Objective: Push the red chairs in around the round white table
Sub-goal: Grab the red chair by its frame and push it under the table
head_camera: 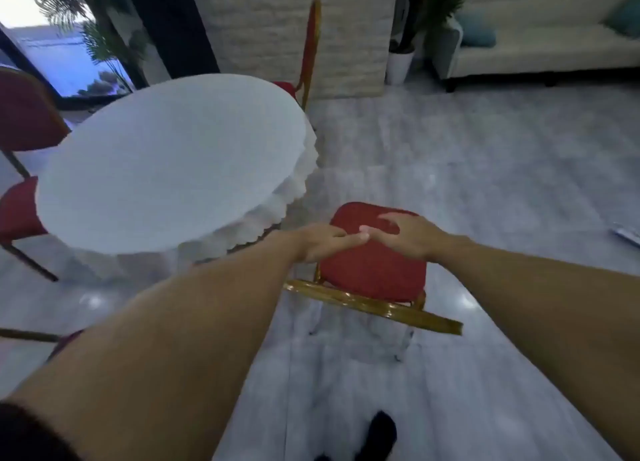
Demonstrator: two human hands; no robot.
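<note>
A round white table (166, 162) with a scalloped cloth stands at the left centre. Right in front of me is a red chair (372, 270) with a gold frame, its seat just clear of the table's near right edge and its gold backrest top nearest me. My left hand (325, 240) and my right hand (405, 233) hover over the seat with fingers apart, fingertips nearly touching, holding nothing. A second red chair (20, 197) sits at the table's left side. A third red chair (310, 52) stands behind the table on the far right.
Grey marble floor spreads to the right. A stone-clad pillar (294, 27) rises behind the table. A white sofa (540, 45) with teal cushions and a potted plant (401, 55) stand at the back right. My dark shoe (379, 433) shows at the bottom.
</note>
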